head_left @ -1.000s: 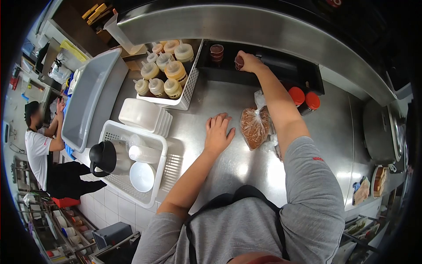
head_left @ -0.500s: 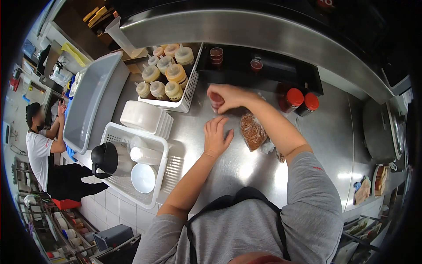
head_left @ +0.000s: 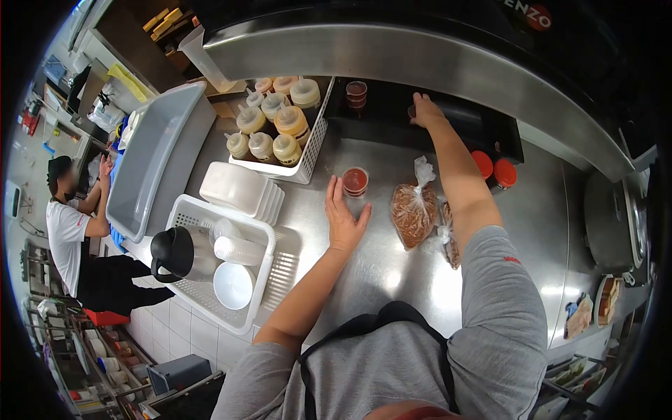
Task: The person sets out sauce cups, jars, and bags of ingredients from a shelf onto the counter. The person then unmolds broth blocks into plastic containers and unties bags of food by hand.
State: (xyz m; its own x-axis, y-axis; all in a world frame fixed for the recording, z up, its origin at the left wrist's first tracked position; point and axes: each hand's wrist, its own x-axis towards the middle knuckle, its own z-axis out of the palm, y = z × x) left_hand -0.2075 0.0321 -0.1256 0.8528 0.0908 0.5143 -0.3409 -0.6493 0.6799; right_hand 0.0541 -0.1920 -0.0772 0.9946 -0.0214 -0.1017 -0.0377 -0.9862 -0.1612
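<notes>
My left hand (head_left: pixel 343 217) rests palm down on the steel counter with its fingers spread. Its fingertips are beside a small clear lidded cup of red sauce (head_left: pixel 355 182), which looks stacked on another. Over the black tray (head_left: pixel 336 129) at the back, my right hand (head_left: pixel 428 112) has its fingers closed around another sauce cup (head_left: pixel 411 111), mostly hidden by them. More red sauce cups (head_left: pixel 356 96) form a stack at the tray's left end. A knotted plastic bag of brown crumbly food (head_left: pixel 413 213) sits between my arms.
White baskets hold squeeze bottles (head_left: pixel 290 126) and a black-lidded jug (head_left: pixel 172 253) with bowls. White containers (head_left: pixel 234 189) stand between them. Red-lidded jars (head_left: pixel 504 172) are beyond my right forearm. A grey tub (head_left: pixel 150 164) is at left, near a co-worker (head_left: pixel 73 224).
My right hand has set down the sauce cup it held near my left fingers, then moved right and back to the cup in the black tray. My left hand stays almost in place.
</notes>
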